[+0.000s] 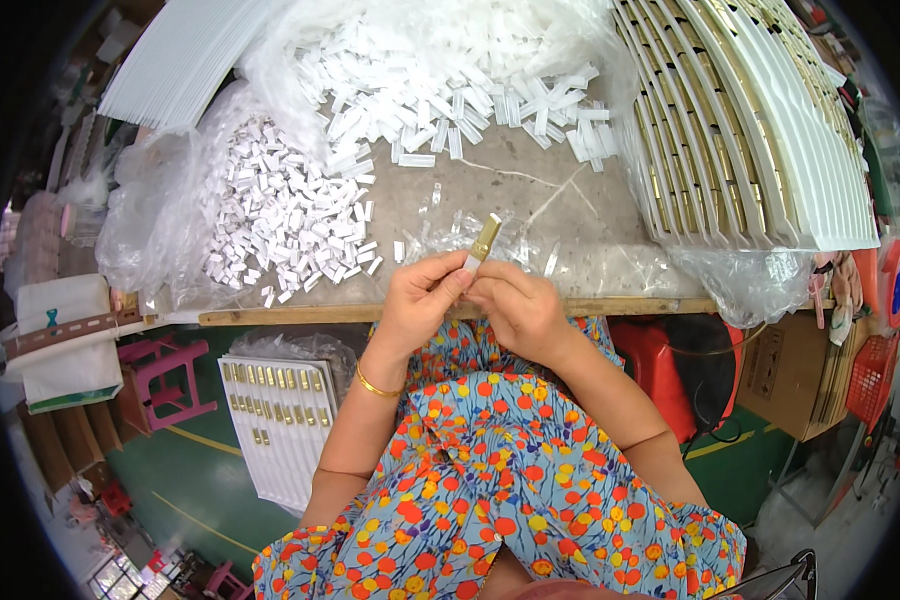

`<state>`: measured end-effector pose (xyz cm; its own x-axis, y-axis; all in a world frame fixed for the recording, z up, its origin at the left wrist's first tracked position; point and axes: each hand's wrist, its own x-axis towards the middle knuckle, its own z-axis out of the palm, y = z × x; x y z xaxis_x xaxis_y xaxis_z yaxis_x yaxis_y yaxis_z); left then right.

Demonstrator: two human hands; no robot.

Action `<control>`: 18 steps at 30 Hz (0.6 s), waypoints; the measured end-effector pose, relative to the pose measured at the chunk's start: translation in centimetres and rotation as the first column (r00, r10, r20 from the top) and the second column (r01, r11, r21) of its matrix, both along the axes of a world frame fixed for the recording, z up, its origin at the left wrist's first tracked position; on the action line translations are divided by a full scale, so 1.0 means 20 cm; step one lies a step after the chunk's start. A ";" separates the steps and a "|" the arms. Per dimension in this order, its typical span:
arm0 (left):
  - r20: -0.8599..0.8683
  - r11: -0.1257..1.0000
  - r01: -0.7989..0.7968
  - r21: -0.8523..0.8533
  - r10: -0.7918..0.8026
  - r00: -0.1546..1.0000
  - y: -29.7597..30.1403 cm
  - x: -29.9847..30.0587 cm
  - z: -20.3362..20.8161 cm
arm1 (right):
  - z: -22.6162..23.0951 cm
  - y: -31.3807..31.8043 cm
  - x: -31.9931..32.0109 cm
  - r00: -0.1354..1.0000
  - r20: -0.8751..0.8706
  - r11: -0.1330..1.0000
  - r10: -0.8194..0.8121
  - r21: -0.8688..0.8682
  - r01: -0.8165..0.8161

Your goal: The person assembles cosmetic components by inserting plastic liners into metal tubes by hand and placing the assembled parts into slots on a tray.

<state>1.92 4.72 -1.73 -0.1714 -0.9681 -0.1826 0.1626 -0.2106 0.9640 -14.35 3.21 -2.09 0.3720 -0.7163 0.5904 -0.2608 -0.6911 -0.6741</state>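
Just past the table's front edge, a small gold tube [487, 238] with a pale tip and a whitish lower part points up and away from me. My left hand [425, 300] pinches its lower end between thumb and fingers. My right hand [520, 308] is closed against the same end, its fingers curled; the exact grip is partly hidden. Left of them spreads a heap of small white pieces [285, 215], and one loose white piece [399, 251] lies close to my left hand. Clear rectangular plastic sleeves [440, 110] are piled farther back.
Stacked white trays with gold tubes [730, 130] stand on the right. White sheets [175, 60] are stacked at far left. Crumpled clear plastic bags [150, 210] lie along the table [410, 190]. Below its wooden edge [310, 314] is another tray stack [275, 420]; a red stool [660, 370] stands right.
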 end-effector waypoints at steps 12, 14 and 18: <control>0.018 0.999 0.035 -0.022 -0.035 0.999 0.00 0.00 0.02 | 0.00 0.00 -0.05 0.995 0.054 0.991 0.080 0.101 -0.085; 0.020 0.998 0.052 -0.029 -0.052 0.998 -0.01 0.00 0.02 | 0.01 0.00 -0.05 0.993 0.065 0.985 0.097 0.138 -0.105; 0.010 0.997 0.073 -0.011 -0.073 0.997 -0.01 0.01 0.00 | 0.00 0.00 -0.06 0.993 0.078 0.986 0.086 0.134 -0.096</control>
